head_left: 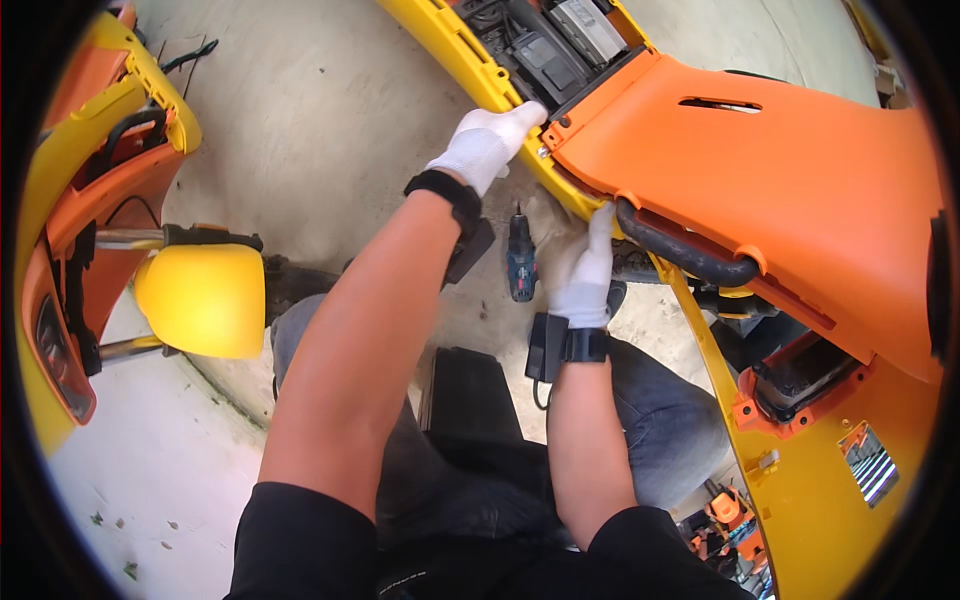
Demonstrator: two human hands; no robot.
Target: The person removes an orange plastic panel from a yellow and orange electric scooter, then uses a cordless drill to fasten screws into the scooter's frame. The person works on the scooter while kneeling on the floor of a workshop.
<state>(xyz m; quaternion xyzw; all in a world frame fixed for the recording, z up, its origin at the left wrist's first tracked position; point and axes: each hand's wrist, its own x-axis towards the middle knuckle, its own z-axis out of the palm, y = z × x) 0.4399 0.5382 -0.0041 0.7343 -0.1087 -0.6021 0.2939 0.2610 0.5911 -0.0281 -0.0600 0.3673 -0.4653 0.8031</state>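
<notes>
Head view: touching yellow plastic rim (556, 186), axis eleven-to-five o'clock, with white-gloved left hand (482, 146), white-gloved right hand (582, 270); cannot tell finger closure.

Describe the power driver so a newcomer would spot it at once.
Start at the large orange panel, upper right, and follow the yellow rim beside it to the white-gloved left hand. Below that hand, just left of the right hand, the power driver lies on the pale floor. Its dark blue and black body, bit toward the picture's top, differs from the orange and yellow parts nearby.
</notes>
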